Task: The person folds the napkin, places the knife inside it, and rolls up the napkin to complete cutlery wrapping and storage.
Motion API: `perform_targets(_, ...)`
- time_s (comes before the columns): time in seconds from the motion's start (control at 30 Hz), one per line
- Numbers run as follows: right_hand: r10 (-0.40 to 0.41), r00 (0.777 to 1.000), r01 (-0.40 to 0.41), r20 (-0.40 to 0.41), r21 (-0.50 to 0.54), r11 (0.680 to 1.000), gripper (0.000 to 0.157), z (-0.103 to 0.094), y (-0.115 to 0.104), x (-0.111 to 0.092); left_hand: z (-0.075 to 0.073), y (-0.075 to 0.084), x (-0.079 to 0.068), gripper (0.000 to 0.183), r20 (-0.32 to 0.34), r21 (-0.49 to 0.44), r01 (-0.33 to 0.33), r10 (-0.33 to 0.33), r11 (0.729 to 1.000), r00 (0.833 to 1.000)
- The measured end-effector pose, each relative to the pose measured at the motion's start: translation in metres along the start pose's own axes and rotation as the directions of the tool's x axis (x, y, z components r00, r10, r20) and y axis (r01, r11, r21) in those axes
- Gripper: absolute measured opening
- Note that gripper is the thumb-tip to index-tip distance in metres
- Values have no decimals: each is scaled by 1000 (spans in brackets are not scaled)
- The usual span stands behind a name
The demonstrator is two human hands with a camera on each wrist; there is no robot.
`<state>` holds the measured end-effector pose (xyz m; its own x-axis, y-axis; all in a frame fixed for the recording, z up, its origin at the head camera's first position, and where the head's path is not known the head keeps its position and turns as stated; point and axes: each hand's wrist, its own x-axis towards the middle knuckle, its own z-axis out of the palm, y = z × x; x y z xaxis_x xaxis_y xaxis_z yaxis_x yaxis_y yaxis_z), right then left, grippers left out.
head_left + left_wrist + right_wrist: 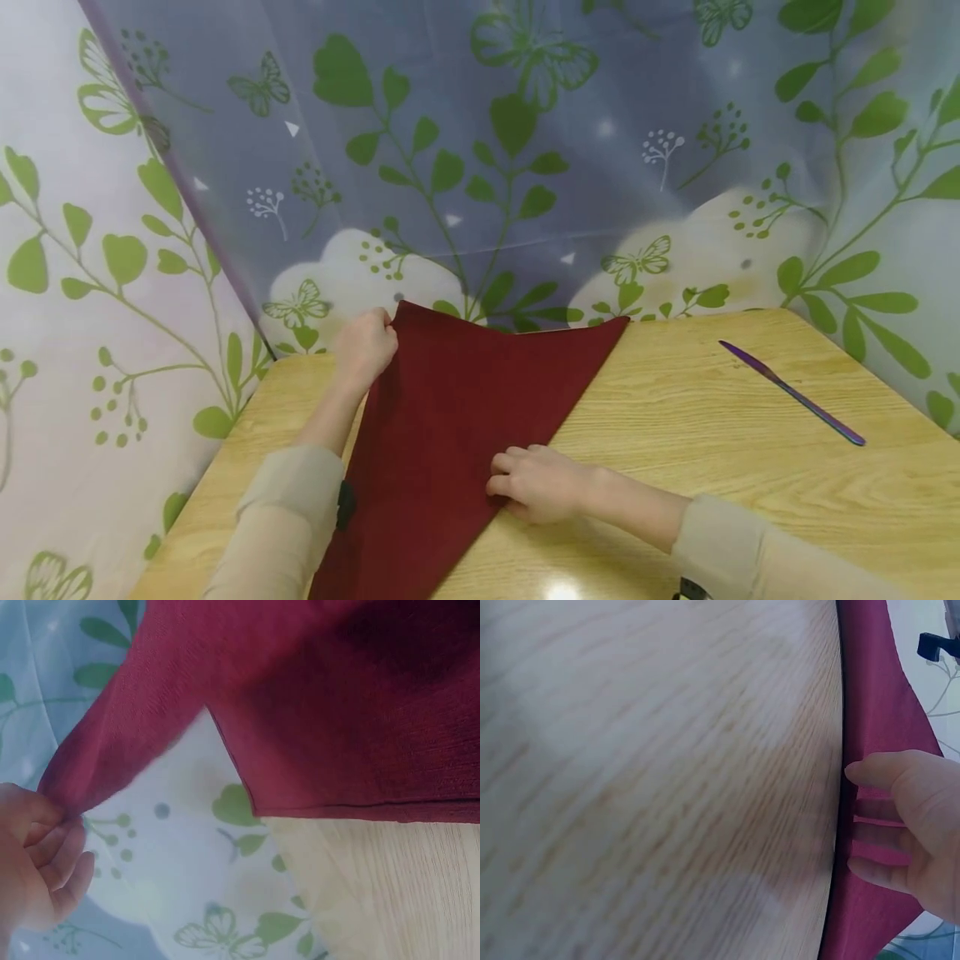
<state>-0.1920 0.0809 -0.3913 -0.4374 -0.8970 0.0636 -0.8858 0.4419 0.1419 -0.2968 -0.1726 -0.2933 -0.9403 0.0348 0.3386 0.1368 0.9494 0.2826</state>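
A dark red cloth napkin (457, 400) lies folded on the table, with a long slanting edge on its right side. My left hand (366, 348) pinches its far left corner. In the left wrist view that corner (105, 757) is lifted away from the layer beneath, and thumb and fingers meet on it. Along the slanting edge rests my right hand (543, 483). Its fingertips touch the cloth there, and in the right wrist view the fingers (877, 874) lie fairly straight across the red fabric.
On the right side of the wooden table (675, 417) lies a table knife (795, 393) with a purple-blue sheen. A curtain (600, 192) printed with leaves and butterflies hangs behind the table and along its sides.
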Motion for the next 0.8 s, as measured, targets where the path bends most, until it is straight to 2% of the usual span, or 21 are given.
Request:
perform_targets(0.17, -3, 1000, 3, -11, -5, 1000, 22, 2, 1, 0, 3, -9, 9, 29, 28, 47, 55, -56, 997, 998)
perform_targets(0.33, 0, 1000, -1, -18, -21, 1000, 22, 3, 2, 0, 7, -15, 15, 28, 41, 72, 78, -81, 994, 996)
perform_targets(0.6, 14, 999, -16, -36, -63, 998, 18, 6, 3, 2, 12, -19, 25, 21, -34, 95, 92, -89, 991, 995)
perform_targets(0.8, 23, 999, -25, -36, -69, 997, 19, 6, 3, 2, 14, -24, 30, 18, -24, 119, 99, -96, 988, 995)
